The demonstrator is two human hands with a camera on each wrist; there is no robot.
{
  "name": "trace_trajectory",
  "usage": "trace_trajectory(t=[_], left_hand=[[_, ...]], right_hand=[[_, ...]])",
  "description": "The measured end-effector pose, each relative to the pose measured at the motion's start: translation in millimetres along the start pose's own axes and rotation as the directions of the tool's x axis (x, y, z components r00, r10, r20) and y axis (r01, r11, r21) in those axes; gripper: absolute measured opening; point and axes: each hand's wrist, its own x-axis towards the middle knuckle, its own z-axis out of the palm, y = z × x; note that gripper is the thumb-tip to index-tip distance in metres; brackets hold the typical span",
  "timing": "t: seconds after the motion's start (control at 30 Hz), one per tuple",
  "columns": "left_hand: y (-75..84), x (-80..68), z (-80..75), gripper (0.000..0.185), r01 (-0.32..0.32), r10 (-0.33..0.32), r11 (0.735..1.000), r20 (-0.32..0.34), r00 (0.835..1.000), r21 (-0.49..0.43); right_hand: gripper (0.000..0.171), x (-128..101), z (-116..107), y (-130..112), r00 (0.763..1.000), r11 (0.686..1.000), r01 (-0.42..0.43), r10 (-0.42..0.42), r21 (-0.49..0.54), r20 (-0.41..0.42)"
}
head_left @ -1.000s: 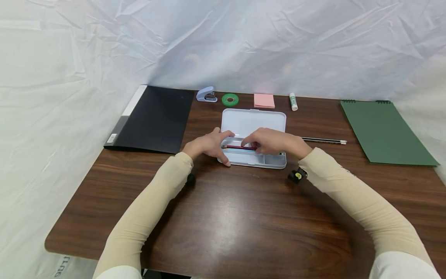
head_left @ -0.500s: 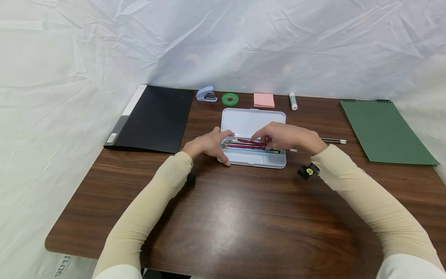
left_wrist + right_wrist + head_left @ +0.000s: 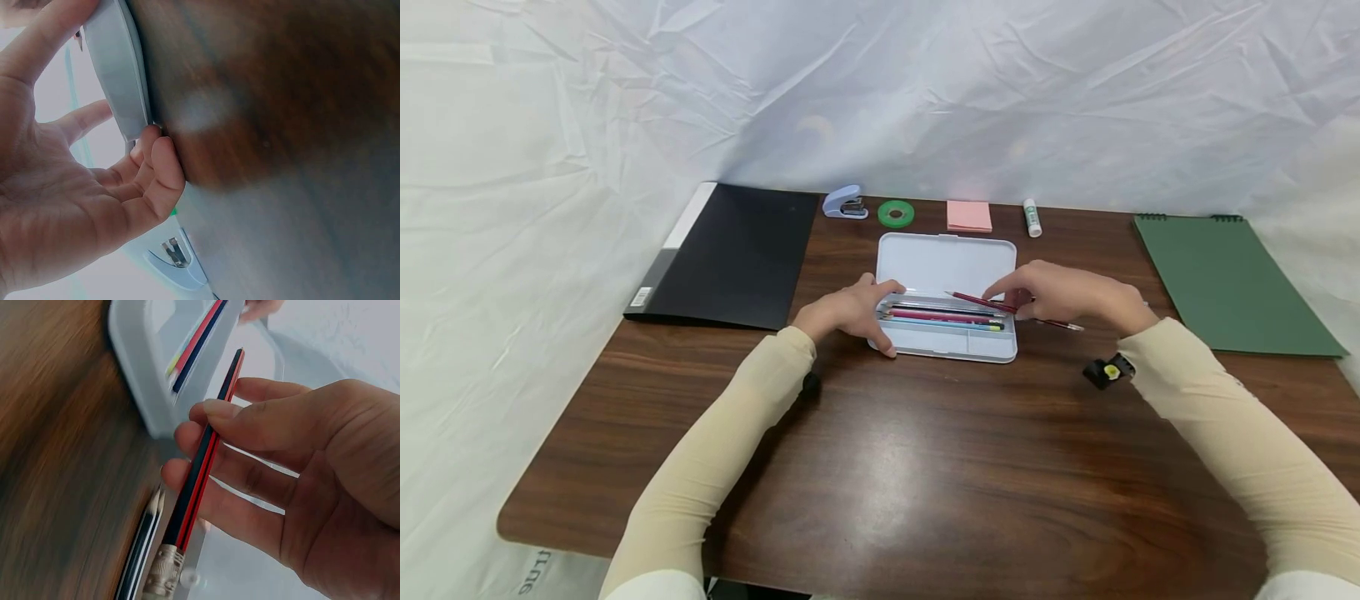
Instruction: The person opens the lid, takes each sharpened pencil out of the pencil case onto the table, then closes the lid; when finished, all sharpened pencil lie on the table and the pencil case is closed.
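Observation:
An open white pencil case (image 3: 946, 265) lies mid-table, its tray holding several pencils (image 3: 942, 317). My left hand (image 3: 850, 312) grips the case's left end, thumb on the near edge and fingers on the far side; in the left wrist view the case edge (image 3: 119, 81) sits against my fingers. Over the case's right end, my right hand (image 3: 1056, 292) pinches a red-and-black pencil (image 3: 1011, 311), tilted with its tip over the tray. The right wrist view shows that pencil (image 3: 203, 469) between thumb and fingers, with two black pencils (image 3: 140, 550) on the table below.
A black folder (image 3: 730, 254) lies at the left and a green notepad (image 3: 1225, 283) at the right. Along the back edge stand a stapler (image 3: 845, 203), a green tape roll (image 3: 895, 214), pink sticky notes (image 3: 968, 216) and a glue stick (image 3: 1032, 218). The brown table (image 3: 925, 467) stretches toward me.
My right hand has lifted the red-and-black pencil out of the tray and carried it to the right. The left hand has stayed on the case.

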Motion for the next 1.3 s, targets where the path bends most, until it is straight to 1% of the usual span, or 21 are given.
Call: trace_trajectory(t=[0.07,0.23,0.4,0.57,0.7,0.8,0.97,1.07,1.17,1.3], left_hand=[[0.0,-0.3,0.2,0.1,-0.002,0.002,1.0,-0.002,1.0,-0.001],[0.7,-1.4,-0.1,0.1,-0.004,0.004,1.0,-0.001,1.0,-0.005],[1.3,-1.3,0.1,0.1,0.004,-0.004,1.0,0.002,1.0,-0.007],[1.5,-1.0,0.1,0.1,0.003,-0.003,1.0,-0.001,1.0,-0.006],[1.7,-1.0,-0.1,0.1,0.0,0.0,1.0,0.0,1.0,-0.01],[1.9,-1.2,-0.1,0.1,0.002,-0.002,1.0,0.0,1.0,-0.013],[1.8,-2.1,0.0,0.1,0.002,-0.002,1.0,-0.008,1.0,-0.014],[1.9,-1.6,0.3,0.1,0.0,0.0,1.0,-0.007,1.0,-0.009],[1.6,-1.0,0.5,0.1,0.002,-0.002,1.0,-0.003,1.0,-0.006],[1.8,-2.0,0.2,0.1,0.001,-0.001,1.0,-0.006,1.0,-0.008]], right_hand=[[0.047,-7.5,-1.6,4.8,1.0,1.0,-0.019,0.019,0.009,0.004],[0.048,-27.6,-2.8,19.0,0.999,0.999,-0.033,0.033,0.02,-0.006],[0.05,-45.7,-2.0,34.5,0.996,0.995,-0.092,0.092,0.026,-0.016],[0.046,-59.7,-0.1,50.1,0.99,0.99,-0.14,0.141,0.027,-0.023],[0.043,-68.2,1.0,60.5,0.988,0.988,-0.152,0.153,0.024,-0.036],[0.041,-70.3,2.3,65.5,0.988,0.988,-0.151,0.151,0.021,-0.039],[0.036,-65.6,7.3,70.8,0.99,0.992,-0.129,0.128,-0.016,-0.061],[0.033,-62.4,10.6,73.9,0.99,0.991,-0.119,0.114,-0.061,-0.086],[0.03,-60.9,14.0,76.1,0.987,0.987,-0.128,0.117,-0.096,-0.112],[0.027,-60.4,19.2,76.1,0.981,0.983,-0.137,0.117,-0.125,-0.156]])
